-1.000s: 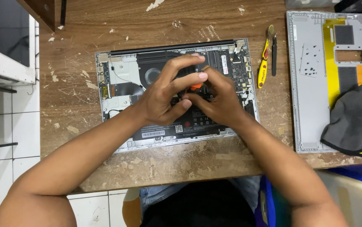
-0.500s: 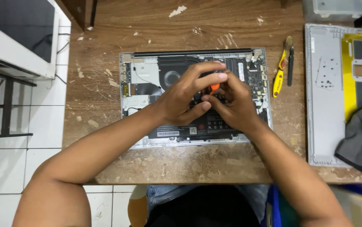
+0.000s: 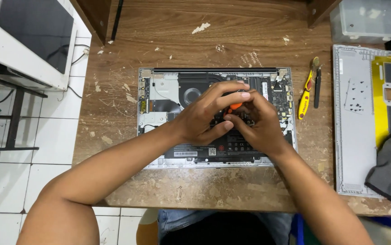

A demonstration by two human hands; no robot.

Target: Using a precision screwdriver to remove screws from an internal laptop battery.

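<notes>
Scuffed wooden counter carries the opened laptop, where your left hand and right hand stay clasped over the orange-handled screwdriver. Both grips remain closed on it above the circuit board, so only your view has shifted.

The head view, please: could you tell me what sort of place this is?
Probably a small electronics repair bench: an opened laptop with its insides bared lies on a worn wooden table, its removed bottom cover rests alongside, and yellow-handled pliers lie between them.
</notes>
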